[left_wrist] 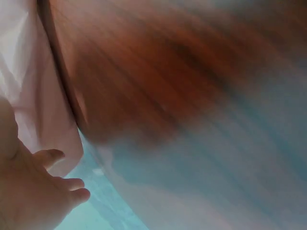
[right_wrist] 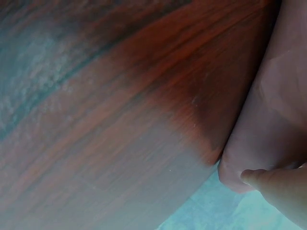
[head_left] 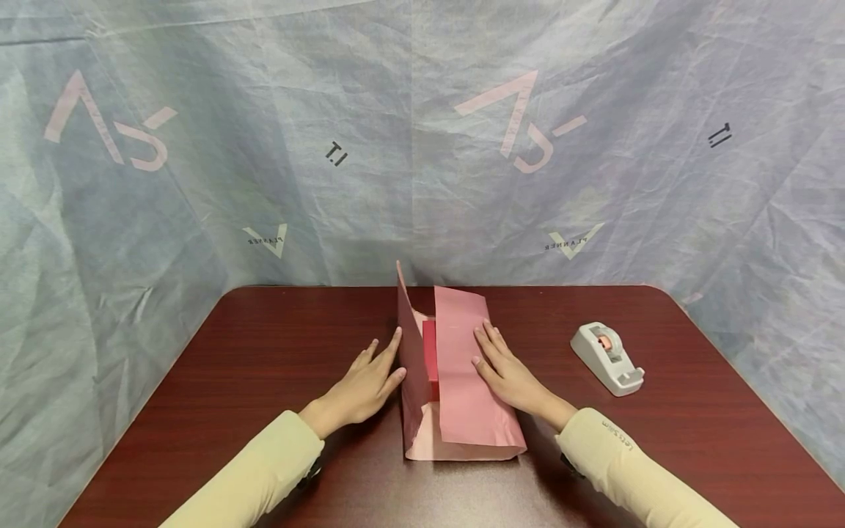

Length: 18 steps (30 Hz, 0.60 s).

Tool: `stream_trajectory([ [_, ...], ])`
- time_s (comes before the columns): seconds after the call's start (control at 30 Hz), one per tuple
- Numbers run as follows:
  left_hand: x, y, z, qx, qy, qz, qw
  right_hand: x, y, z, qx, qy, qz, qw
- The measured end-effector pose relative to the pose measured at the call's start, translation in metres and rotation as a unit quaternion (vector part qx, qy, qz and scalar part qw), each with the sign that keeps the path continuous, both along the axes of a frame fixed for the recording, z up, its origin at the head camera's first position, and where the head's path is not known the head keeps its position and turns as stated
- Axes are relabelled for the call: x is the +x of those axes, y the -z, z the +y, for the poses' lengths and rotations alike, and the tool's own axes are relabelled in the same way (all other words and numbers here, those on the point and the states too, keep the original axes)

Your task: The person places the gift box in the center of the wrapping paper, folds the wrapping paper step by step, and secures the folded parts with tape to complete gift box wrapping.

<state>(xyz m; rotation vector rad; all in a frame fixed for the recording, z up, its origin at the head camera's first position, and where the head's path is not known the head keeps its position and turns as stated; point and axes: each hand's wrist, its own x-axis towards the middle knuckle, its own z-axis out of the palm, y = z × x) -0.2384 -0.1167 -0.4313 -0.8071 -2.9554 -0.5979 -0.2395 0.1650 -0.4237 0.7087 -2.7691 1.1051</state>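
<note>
Pink wrapping paper (head_left: 462,367) stands folded up around a red box (head_left: 430,352) in the middle of the table. Its right flap lies over the box, and its left flap stands upright, so a strip of the box shows between them. My left hand (head_left: 363,381) touches the outside of the left flap with its fingers extended; the left wrist view shows this hand (left_wrist: 36,191) beside the paper. On the right flap rests my right hand (head_left: 515,378), fingers spread and straight. Part of that hand (right_wrist: 278,189) appears against the paper in the right wrist view.
A white tape dispenser (head_left: 607,359) with a roll of tape stands on the dark red-brown table (head_left: 277,337) to the right of the paper. Behind the table hangs a grey-blue cloth (head_left: 370,110) with printed letters, which also runs along both sides.
</note>
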Motion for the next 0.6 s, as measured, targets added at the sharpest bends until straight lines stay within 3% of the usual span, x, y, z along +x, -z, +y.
stream_trajectory([
  [0.43, 0.004, -0.005, 0.026, 0.008, 0.038, -0.008, 0.9992, 0.0, 0.001, -0.001, -0.006, -0.003, 0.005, 1.0],
  [0.6, 0.005, -0.004, 0.032, 0.009, 0.051, 0.003, 0.9987, -0.001, 0.001, -0.001, -0.005, -0.001, 0.003, 1.0],
])
